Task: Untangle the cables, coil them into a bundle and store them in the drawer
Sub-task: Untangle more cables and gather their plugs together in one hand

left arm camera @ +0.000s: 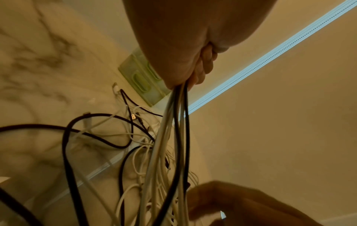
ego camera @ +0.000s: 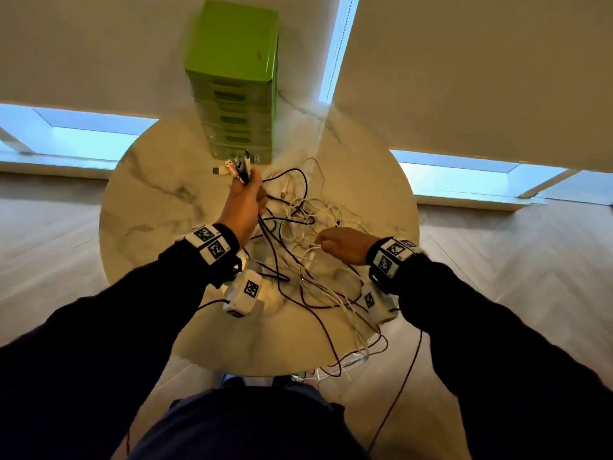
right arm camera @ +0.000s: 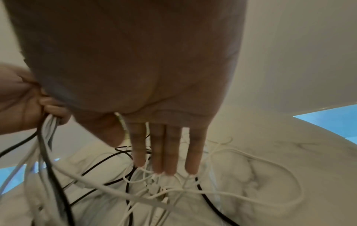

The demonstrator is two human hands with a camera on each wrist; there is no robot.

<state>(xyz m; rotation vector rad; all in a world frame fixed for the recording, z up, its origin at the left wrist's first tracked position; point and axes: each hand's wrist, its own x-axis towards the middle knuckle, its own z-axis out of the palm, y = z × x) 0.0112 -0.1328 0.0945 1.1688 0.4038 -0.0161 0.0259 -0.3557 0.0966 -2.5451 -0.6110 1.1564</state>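
A tangle of black and white cables (ego camera: 308,220) lies on the round marble table (ego camera: 149,180). My left hand (ego camera: 252,184) is raised over the far side of the table and grips a bunch of black and white cables (left arm camera: 173,122). Their plug ends (ego camera: 237,166) stick out above the fist. My right hand (ego camera: 323,242) reaches into the tangle, fingers pointing down, and pinches a thin white cable (right arm camera: 121,122) between thumb and forefinger. The green drawer unit (ego camera: 232,81) stands at the back of the table, its drawers pushed in.
Several cable loops (ego camera: 348,360) hang over the table's near right edge toward the floor. A thin dark cord (ego camera: 401,386) trails down from my right wrist. A loose plug (ego camera: 217,171) lies on the table just left of my left hand.
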